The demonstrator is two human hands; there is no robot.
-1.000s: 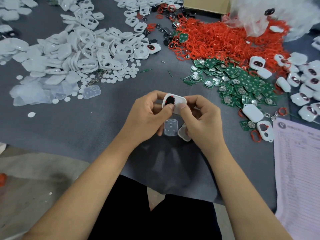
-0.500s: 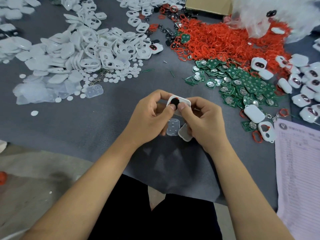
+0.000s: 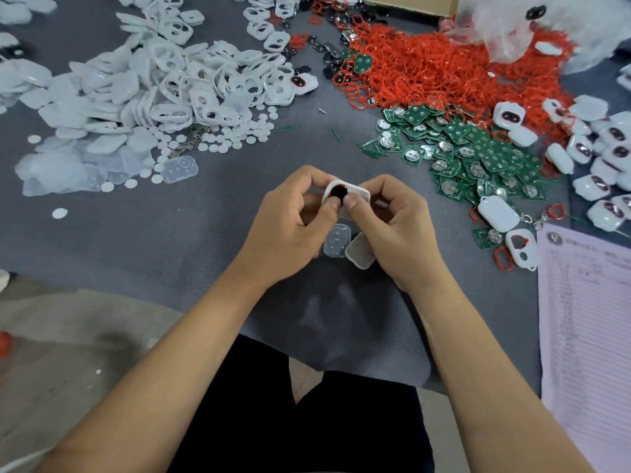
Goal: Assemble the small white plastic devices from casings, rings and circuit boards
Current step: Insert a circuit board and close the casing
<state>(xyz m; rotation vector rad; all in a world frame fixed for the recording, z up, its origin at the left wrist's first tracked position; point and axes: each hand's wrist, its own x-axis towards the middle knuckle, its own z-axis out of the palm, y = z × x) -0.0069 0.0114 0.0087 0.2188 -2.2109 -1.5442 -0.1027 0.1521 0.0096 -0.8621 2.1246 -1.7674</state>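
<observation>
left grip (image 3: 290, 230): fingers curled round the white casing (image 3: 355, 194), thumb on its black insert (image 3: 339, 191)
right grip (image 3: 392, 227): pinching the same casing, thumb beside the left thumb
casing position: raised over the grey tabletop (image 3: 222, 206), between both hands
under the hands: clear pad (image 3: 336, 240) and white shell (image 3: 358, 252), side by side
right of hands: green circuit boards (image 3: 478, 151)
far right: red rings (image 3: 426, 70)
far left: white casing parts (image 3: 170, 83)
</observation>
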